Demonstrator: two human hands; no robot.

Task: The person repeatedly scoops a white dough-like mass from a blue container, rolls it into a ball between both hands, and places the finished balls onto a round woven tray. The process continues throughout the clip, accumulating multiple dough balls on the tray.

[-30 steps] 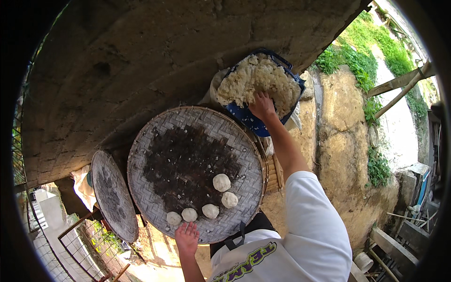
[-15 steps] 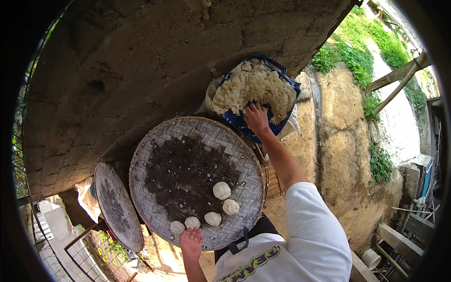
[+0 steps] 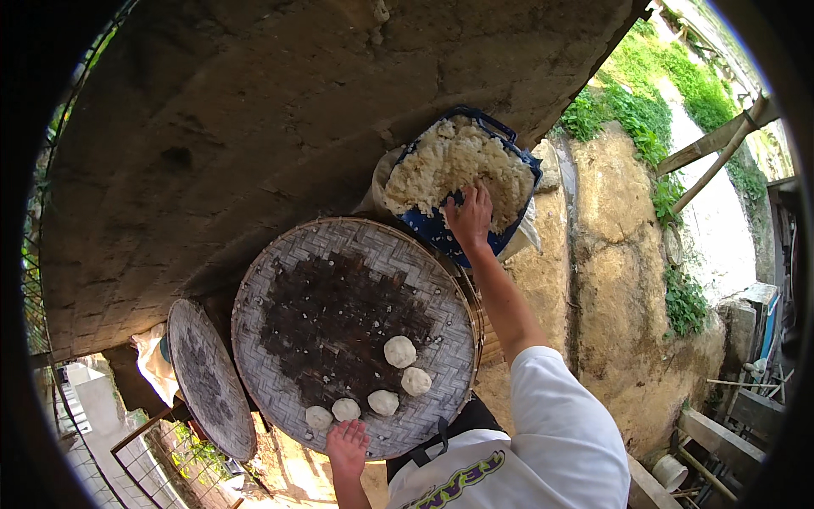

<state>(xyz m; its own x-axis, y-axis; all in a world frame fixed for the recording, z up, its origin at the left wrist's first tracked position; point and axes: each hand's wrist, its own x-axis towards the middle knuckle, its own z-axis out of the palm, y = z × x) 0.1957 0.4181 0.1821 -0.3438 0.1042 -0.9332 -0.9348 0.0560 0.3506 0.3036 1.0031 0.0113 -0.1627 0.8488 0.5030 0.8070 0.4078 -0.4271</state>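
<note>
My right hand [image 3: 471, 219] reaches into a blue plastic basin [image 3: 434, 231] at the front edge of a crumbly off-white mass [image 3: 454, 161]. Its fingers are stretched out and touch the mass, with the thumb apart. Below lies a round woven bamboo tray [image 3: 263, 339], dark in the middle. Several off-white balls stand along its near right part, among them a larger ball [image 3: 399, 351] and one ball [image 3: 346, 410] close to my left hand. My left hand [image 3: 348, 447] rests at the tray's near rim, palm up and fingers spread, with nothing in it.
A second woven tray [image 3: 208, 377] leans at the left. A rough wall [image 3: 254, 127] rises behind the trays and the basin. To the right runs cracked earthen ground [image 3: 619, 254] with green plants, wooden poles [image 3: 721, 148] and a white bucket [image 3: 670, 473].
My right hand has shifted slightly right and forward, and its curled fingers have stretched out over the mass. My left hand stays almost where it was.
</note>
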